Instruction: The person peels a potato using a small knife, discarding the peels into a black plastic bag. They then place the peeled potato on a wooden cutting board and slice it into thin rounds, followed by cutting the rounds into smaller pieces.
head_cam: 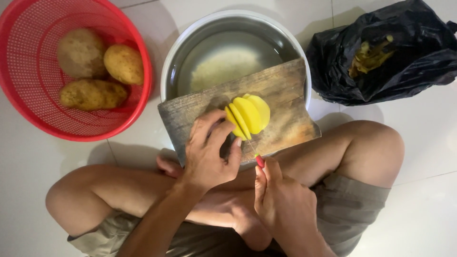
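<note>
Potato slicing on board over basin.
Left hand [209, 154] pressed, fingers curled, on the peeled potato [248, 115]; right hand [284, 202] closed around a red-handled knife [257, 157] cutting it on the wooden board [281, 95].
</note>
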